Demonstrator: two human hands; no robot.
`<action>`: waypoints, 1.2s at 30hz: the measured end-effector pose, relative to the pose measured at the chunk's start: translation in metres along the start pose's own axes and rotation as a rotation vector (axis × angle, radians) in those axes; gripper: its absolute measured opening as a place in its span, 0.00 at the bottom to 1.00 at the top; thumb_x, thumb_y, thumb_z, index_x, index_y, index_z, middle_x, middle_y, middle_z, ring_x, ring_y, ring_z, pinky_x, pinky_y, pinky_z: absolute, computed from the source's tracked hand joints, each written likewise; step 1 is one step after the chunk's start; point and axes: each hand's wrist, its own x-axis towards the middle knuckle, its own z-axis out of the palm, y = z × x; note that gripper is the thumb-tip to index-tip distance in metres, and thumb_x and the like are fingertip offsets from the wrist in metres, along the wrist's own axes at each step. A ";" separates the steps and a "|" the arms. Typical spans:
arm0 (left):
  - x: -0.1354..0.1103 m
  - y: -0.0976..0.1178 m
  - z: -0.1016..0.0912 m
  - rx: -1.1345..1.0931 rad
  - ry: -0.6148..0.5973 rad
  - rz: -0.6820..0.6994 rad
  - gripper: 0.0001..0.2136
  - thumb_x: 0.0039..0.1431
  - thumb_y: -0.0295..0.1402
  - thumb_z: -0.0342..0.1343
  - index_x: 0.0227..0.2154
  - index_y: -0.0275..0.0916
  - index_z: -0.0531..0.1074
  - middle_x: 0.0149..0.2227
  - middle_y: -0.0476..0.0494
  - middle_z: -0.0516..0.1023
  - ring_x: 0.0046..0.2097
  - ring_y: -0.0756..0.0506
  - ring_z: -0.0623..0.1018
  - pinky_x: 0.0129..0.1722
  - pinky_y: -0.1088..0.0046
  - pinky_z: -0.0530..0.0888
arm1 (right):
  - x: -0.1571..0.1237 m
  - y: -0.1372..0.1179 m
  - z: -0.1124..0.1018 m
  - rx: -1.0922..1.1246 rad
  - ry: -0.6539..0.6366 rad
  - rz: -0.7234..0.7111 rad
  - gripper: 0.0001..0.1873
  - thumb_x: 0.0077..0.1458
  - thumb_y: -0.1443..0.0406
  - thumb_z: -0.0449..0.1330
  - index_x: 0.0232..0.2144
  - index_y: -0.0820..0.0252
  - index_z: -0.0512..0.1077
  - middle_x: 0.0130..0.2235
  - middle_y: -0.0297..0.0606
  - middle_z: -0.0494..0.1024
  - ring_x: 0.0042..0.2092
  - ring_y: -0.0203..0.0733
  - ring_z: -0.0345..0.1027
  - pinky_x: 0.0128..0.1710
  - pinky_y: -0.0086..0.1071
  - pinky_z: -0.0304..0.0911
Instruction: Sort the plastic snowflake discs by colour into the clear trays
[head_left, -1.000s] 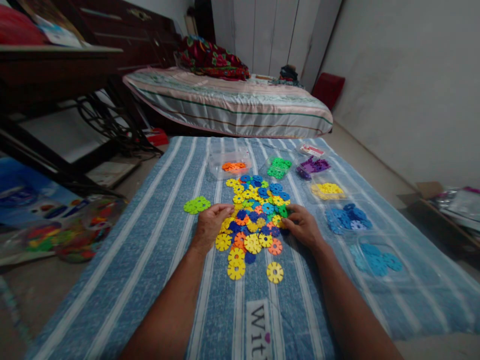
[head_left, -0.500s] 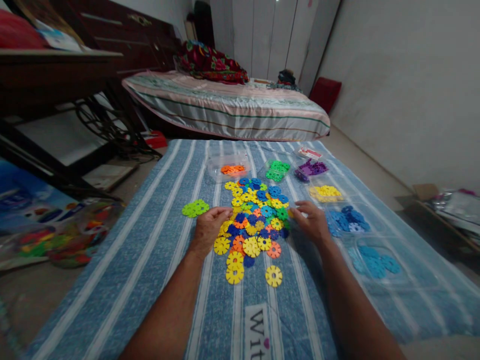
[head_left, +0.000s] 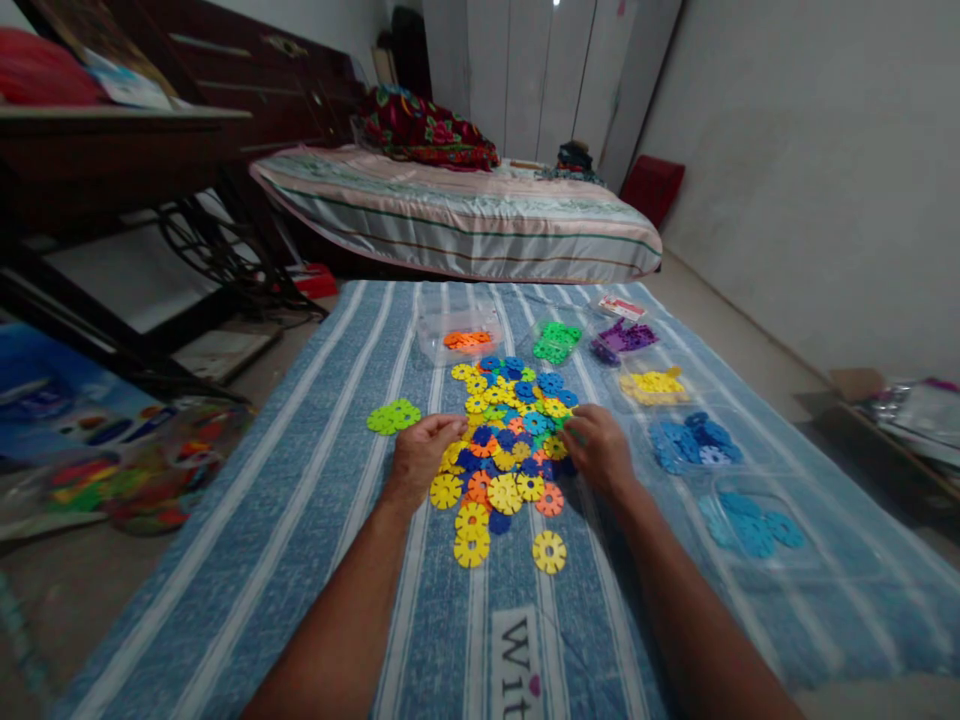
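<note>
A loose pile of notched plastic discs (head_left: 504, 492) in yellow, blue, orange and green lies on the striped cloth between my hands. At its left edge, my left hand (head_left: 424, 455) has thumb and fingers pinched together beside yellow discs; what they hold, if anything, is hidden. My right hand (head_left: 600, 448) reaches in from the other side, fingers curled down at the pile's right edge by a green disc (head_left: 559, 426). Its fingertips are partly hidden, so its grip is unclear. Lime-green discs (head_left: 394, 416) lie apart, left of my left hand.
Clear containers hold sorted discs: orange (head_left: 468, 342), green (head_left: 557, 342), purple (head_left: 624, 338), yellow (head_left: 654, 387), dark blue (head_left: 696, 442) and light blue (head_left: 752, 525). Beyond the cloth-covered surface (head_left: 315, 480) stands a bed (head_left: 465, 215). A sewing-machine table (head_left: 120, 125) is at left.
My right hand has moved left onto the pile's edge, its fingers more curled. A yellow disc now sticks up at the back of the yellow container. My left hand stays nearly still.
</note>
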 end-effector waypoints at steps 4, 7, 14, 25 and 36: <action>-0.001 0.002 0.000 0.022 0.000 -0.008 0.18 0.39 0.45 0.67 0.30 0.37 0.80 0.31 0.43 0.83 0.37 0.43 0.79 0.41 0.68 0.73 | -0.007 -0.009 0.008 -0.006 -0.143 -0.039 0.05 0.53 0.63 0.63 0.28 0.57 0.77 0.47 0.47 0.74 0.56 0.55 0.62 0.56 0.48 0.62; -0.003 0.003 0.001 0.023 -0.002 -0.001 0.19 0.39 0.45 0.68 0.30 0.36 0.80 0.31 0.43 0.82 0.37 0.43 0.79 0.41 0.68 0.73 | -0.007 -0.005 0.005 0.012 -0.207 -0.019 0.05 0.52 0.63 0.64 0.30 0.57 0.79 0.50 0.49 0.73 0.58 0.57 0.60 0.58 0.51 0.60; -0.004 0.005 0.002 0.012 0.005 0.003 0.19 0.37 0.46 0.68 0.29 0.36 0.80 0.32 0.42 0.82 0.36 0.43 0.79 0.39 0.69 0.73 | -0.007 -0.004 -0.003 0.070 -0.299 -0.018 0.08 0.52 0.59 0.65 0.33 0.56 0.80 0.53 0.47 0.71 0.59 0.57 0.59 0.60 0.52 0.58; -0.004 0.004 0.002 0.017 -0.003 0.005 0.18 0.38 0.45 0.68 0.29 0.37 0.80 0.32 0.43 0.82 0.36 0.44 0.78 0.39 0.70 0.72 | -0.008 -0.002 0.004 0.143 -0.242 -0.023 0.13 0.60 0.61 0.56 0.29 0.55 0.79 0.49 0.46 0.75 0.57 0.52 0.63 0.61 0.49 0.58; -0.004 0.003 0.002 0.027 0.008 0.005 0.18 0.39 0.46 0.68 0.30 0.37 0.80 0.32 0.43 0.82 0.36 0.44 0.79 0.39 0.69 0.72 | -0.008 0.002 -0.001 0.155 -0.076 0.133 0.16 0.62 0.58 0.52 0.28 0.54 0.76 0.38 0.44 0.77 0.43 0.46 0.69 0.46 0.40 0.66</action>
